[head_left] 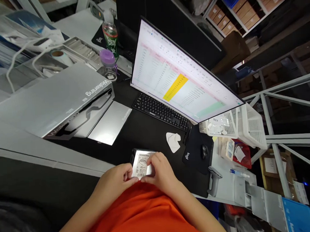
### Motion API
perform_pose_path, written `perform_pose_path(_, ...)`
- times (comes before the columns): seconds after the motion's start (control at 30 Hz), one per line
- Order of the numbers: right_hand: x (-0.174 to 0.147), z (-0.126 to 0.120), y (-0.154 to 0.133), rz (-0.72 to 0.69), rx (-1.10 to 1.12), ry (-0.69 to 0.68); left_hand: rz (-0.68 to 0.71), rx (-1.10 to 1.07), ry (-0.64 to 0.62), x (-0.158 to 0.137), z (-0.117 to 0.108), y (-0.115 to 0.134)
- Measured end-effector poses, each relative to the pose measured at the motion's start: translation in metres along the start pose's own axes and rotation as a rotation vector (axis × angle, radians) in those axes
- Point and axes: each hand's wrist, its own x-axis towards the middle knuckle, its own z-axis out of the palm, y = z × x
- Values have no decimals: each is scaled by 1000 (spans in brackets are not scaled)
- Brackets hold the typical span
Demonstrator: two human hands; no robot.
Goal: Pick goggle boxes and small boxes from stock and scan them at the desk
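Observation:
A small silver box (136, 169) printed "Wakening" is between my two hands, close to the orange shirt, at the desk's front edge. A label with a line drawing, small print and a barcode lies on its face. My left hand (119, 177) has its fingers closed on the box's left edge. With fingers curled, my right hand (161, 171) grips the right side, its fingertips on the label's edge. A dark object (133, 155) shows just behind the box; I cannot tell what it is.
Left are a large silver "Wakening" box (71, 89) and a flat silver box (110, 122). Beyond stand a keyboard (160, 112) and a monitor (178, 72). White crumpled paper (173, 142), a mouse (204, 151), a scanner (214, 182) and white baskets (252, 127) are right.

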Motion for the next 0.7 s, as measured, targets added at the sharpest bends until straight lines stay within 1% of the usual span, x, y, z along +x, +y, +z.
perform_pose_path(0.07, -4, 2, 1, -90, -47, -1, -4, 19, 33, -3, 4, -1)
perform_pose_path(0.1, -6, 2, 1, -141, -58, 11, 0, 10, 85, -4, 9, -2)
perform_pose_path(0.13, -10, 3, 1, -188, -52, 34, 22, -11, 168, -4, 14, -5)
perform_pose_path(0.17, -15, 4, 3, -222, -28, 73, 63, -34, 277, -4, 21, -7)
perform_pose_path(0.2, -21, 4, 5, -238, 10, 128, 133, -50, 414, -4, 28, -9)
perform_pose_path(0.27, -34, 7, 11, -207, 91, 269, 286, 0, 665, 0, 42, -9)
perform_pose_path(0.3, -42, 9, 16, -165, 117, 340, 343, 62, 757, 2, 48, -5)
perform_pose_path(0.37, -55, 13, 27, -52, 138, 450, 397, 219, 876, 9, 58, 10)
perform_pose_path(0.4, -61, 15, 32, 1, 144, 479, 404, 298, 909, 12, 61, 21)
perform_pose_path(0.47, -72, 19, 42, 85, 157, 495, 381, 446, 916, 20, 65, 45)
perform_pose_path(0.5, -77, 22, 47, 118, 163, 484, 346, 514, 883, 23, 66, 56)
perform_pose_path(0.6, -89, 30, 56, 202, 175, 418, 217, 638, 669, 32, 65, 81)
perform_pose_path(0.67, -97, 38, 62, 226, 179, 371, 178, 654, 563, 34, 62, 86)
perform_pose_path(0.7, -100, 42, 65, 230, 182, 358, 173, 654, 541, 34, 59, 85)
